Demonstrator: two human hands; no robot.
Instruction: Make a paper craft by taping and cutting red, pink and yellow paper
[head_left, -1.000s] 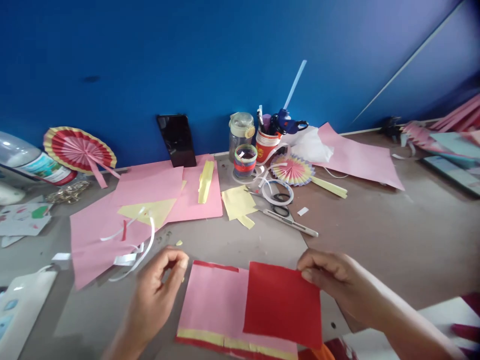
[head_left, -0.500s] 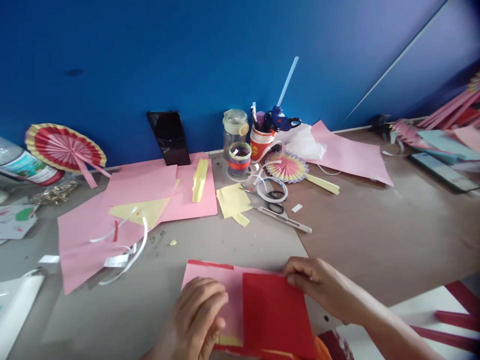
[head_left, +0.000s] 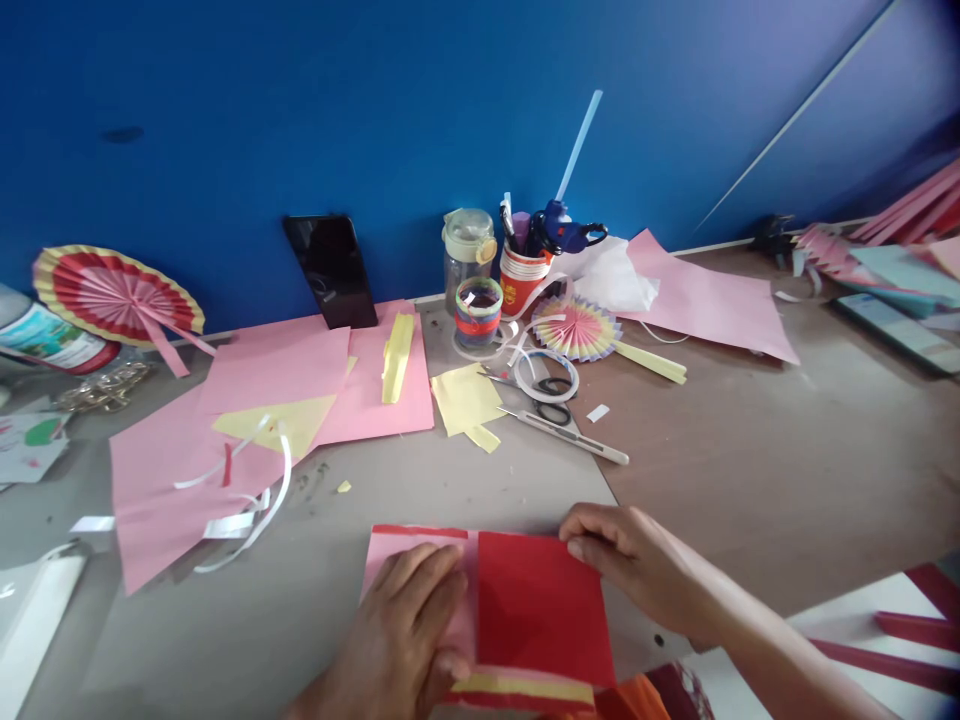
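Observation:
A square of red paper (head_left: 544, 610) lies over the right part of a pink sheet (head_left: 379, 560) at the table's near edge. Red strips edge the sheet at top and bottom, with a yellow strip (head_left: 525, 688) just under the red square. My left hand (head_left: 416, 620) rests on the pink sheet left of the square, its fingers stretched out and holding nothing. At the square's upper right corner, my right hand (head_left: 611, 545) pinches the red paper between thumb and fingers.
Beyond the hands lie a craft knife (head_left: 570, 437), scissors (head_left: 553, 412), a tape roll (head_left: 546, 376) and yellow paper (head_left: 466, 398). Pink sheets (head_left: 172, 500) with white strips spread leftward. A phone (head_left: 330, 272), bottle (head_left: 469, 255) and red cup (head_left: 521, 280) stand against the blue partition.
The red square has shifted slightly up and left on the pink sheet, uncovering more of the yellow strip below it. My left hand has flattened onto the sheet; my right still pinches the corner.

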